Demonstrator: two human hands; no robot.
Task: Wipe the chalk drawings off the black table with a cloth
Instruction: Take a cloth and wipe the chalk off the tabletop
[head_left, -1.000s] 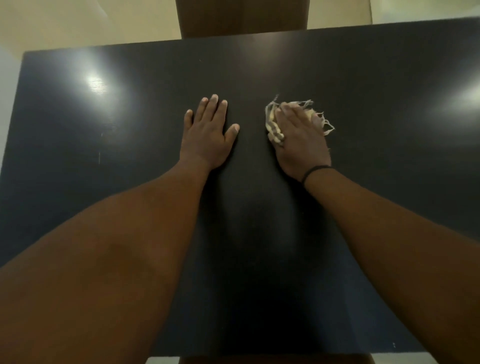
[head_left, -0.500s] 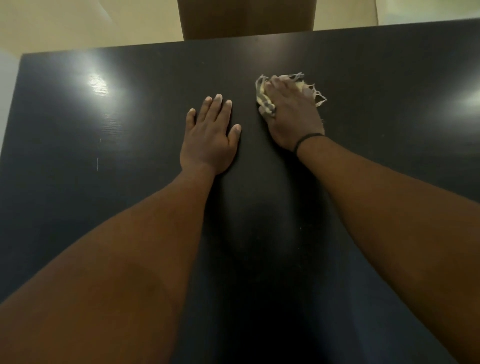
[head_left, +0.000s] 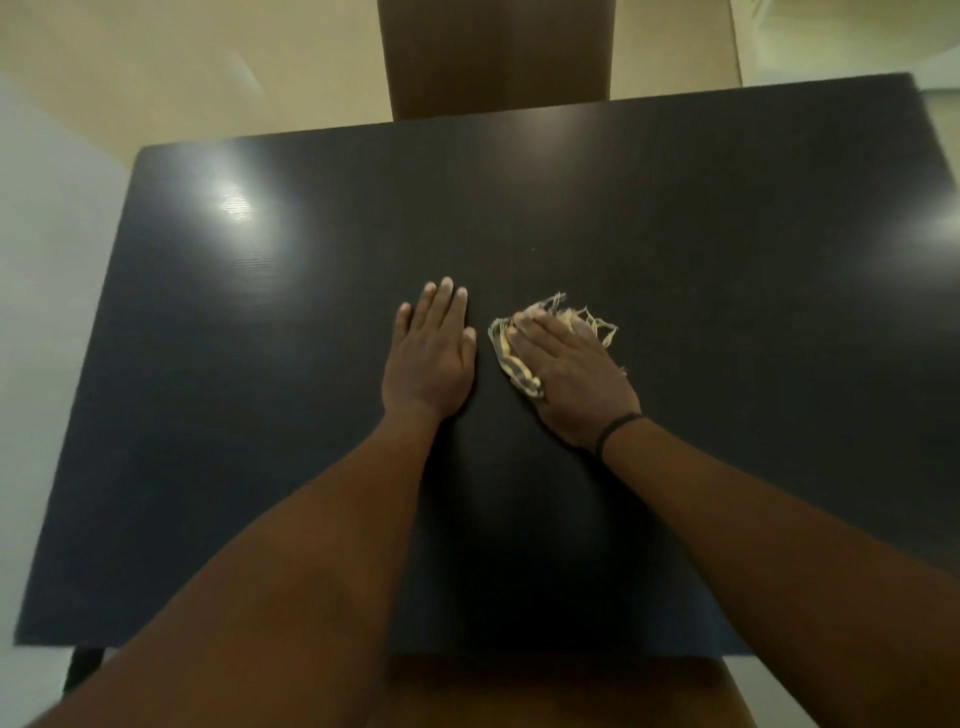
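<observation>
The black table (head_left: 727, 312) fills most of the view and shows no chalk marks that I can make out, only light glare. My right hand (head_left: 574, 384) presses flat on a small cream cloth with frayed edges (head_left: 511, 358) near the table's middle; the cloth sticks out past the fingers and thumb. My left hand (head_left: 431, 358) lies flat on the table just left of it, fingers together, holding nothing. A dark band circles my right wrist.
A brown chair back (head_left: 493, 52) stands beyond the table's far edge. A brown seat (head_left: 550, 691) shows below the near edge. The table's left edge runs beside a pale floor (head_left: 62, 260).
My right hand pushed the cloth away across the table, then drew it back toward me. The view pulled back, showing more of the table. My left hand stayed planted.
</observation>
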